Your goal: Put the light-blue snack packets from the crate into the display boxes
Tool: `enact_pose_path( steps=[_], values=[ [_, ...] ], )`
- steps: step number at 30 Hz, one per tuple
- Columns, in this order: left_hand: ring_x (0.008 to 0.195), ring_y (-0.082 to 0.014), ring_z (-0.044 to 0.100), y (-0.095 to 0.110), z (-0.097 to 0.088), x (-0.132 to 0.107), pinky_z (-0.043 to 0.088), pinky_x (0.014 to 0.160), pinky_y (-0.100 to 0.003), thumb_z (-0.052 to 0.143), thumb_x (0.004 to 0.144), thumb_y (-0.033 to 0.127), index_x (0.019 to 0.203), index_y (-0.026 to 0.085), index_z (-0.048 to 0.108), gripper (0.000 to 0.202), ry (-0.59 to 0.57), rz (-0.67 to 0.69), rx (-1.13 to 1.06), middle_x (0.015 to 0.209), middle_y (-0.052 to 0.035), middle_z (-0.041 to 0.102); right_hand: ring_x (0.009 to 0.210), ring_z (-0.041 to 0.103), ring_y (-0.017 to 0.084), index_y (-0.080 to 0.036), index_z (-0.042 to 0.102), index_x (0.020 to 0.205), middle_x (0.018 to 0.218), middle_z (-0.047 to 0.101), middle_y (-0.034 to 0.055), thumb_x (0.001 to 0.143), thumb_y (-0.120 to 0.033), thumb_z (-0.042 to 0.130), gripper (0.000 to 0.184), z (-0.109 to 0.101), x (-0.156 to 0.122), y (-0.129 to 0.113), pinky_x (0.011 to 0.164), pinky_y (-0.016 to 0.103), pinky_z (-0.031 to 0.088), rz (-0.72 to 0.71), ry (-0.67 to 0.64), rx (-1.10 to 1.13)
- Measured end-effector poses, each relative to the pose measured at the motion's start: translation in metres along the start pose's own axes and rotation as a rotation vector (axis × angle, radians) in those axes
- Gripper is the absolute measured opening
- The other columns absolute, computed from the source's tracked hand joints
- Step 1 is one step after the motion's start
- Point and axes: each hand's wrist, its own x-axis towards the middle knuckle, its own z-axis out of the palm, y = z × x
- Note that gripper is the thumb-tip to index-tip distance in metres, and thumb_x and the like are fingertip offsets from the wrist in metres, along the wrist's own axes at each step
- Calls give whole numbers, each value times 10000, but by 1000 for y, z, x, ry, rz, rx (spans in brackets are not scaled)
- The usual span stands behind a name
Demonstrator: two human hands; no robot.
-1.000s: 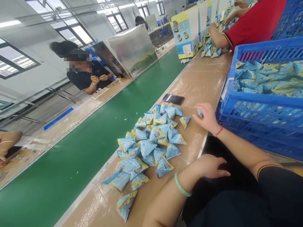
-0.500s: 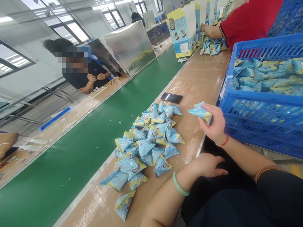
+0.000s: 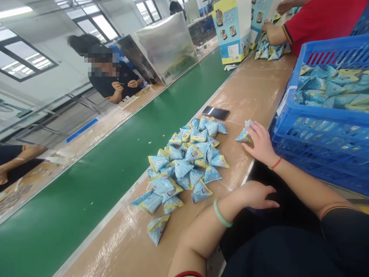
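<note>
Several blue and yellow triangular packets [image 3: 187, 165] lie in a spread on the brown worktable [image 3: 245, 96]. My right hand [image 3: 261, 143] rests on one blue packet [image 3: 243, 135] at the table's near edge, fingers curled over it. A red string circles that wrist. My left hand [image 3: 253, 196] hangs off the table edge over my lap, fingers loosely spread and holding nothing, a green bangle [image 3: 220, 215] on the wrist.
A blue plastic crate [image 3: 317, 127] full of the same packets stands at my right. A black phone [image 3: 216, 112] lies beyond the pile. A green conveyor belt [image 3: 115, 161] runs along the left. A person in red [image 3: 314, 19] handles packets near printed boxes [image 3: 232, 34]; another person sits across the belt.
My right hand picked a packet up off the table, lifted it, then brought it back down to the table near the edge. My left hand stayed where it was.
</note>
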Motion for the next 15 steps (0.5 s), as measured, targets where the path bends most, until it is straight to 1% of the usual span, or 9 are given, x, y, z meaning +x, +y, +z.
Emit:
enact_pose_path(
  steps=[2,4,6,7,8,9,10,13,15],
  values=[
    [1101,-307,690,3,1,0,531,908,-379,464,957,629,1469,167,477,689,3,7,-1,1239,-146,706,1289,552,345,-217,596,1309,1352,619,147,884,-327,659,444,2,1,-21,1076,578,450,-28,-48,123],
    [1101,-316,687,5,4,-1,531,913,-395,475,963,604,1447,158,503,660,17,18,21,1247,-158,701,1114,654,296,-213,608,1272,1217,682,125,890,-388,688,428,9,2,-45,977,503,536,-52,-227,277],
    [1075,-321,692,7,8,-4,537,895,-406,480,965,590,1432,157,520,638,25,33,37,1218,-164,711,1031,683,298,-185,624,1238,1153,705,130,838,-424,760,485,19,3,-65,899,483,572,-44,-415,328],
    [1051,-319,698,8,10,-4,542,876,-406,480,964,591,1430,161,521,636,22,37,37,1193,-162,720,1025,687,309,-177,637,1215,1142,711,135,820,-409,782,481,23,3,-71,888,490,575,-36,-470,318],
    [1029,-316,703,8,11,-5,546,859,-403,479,962,596,1431,163,519,639,18,38,33,1171,-158,727,1029,689,315,-179,651,1193,1138,717,135,822,-380,784,443,24,3,-75,894,497,573,-29,-482,308],
    [1020,-314,705,8,12,-6,549,848,-400,478,961,598,1431,162,517,642,17,38,31,1166,-157,728,1042,690,314,-189,660,1181,1142,721,128,839,-356,768,395,23,3,-77,911,501,569,-25,-452,309],
    [1026,-315,703,8,13,-6,550,845,-400,479,961,596,1430,158,517,642,19,39,31,1176,-160,724,1064,689,308,-203,657,1197,1162,720,120,862,-347,745,375,19,4,-77,936,499,563,-18,-381,323],
    [1084,-339,685,8,12,-3,547,861,-413,487,960,579,1430,132,513,650,29,29,53,1242,-187,693,1175,658,288,-242,598,1318,1278,688,104,913,-372,687,435,-4,4,-72,1027,481,535,-3,-80,356],
    [1090,-350,682,9,11,-2,549,846,-419,493,955,580,1446,135,497,662,9,16,61,1259,-195,683,1181,661,278,-252,591,1333,1273,696,93,922,-369,676,435,-19,2,-69,1033,462,540,-46,-23,334]
  ],
)
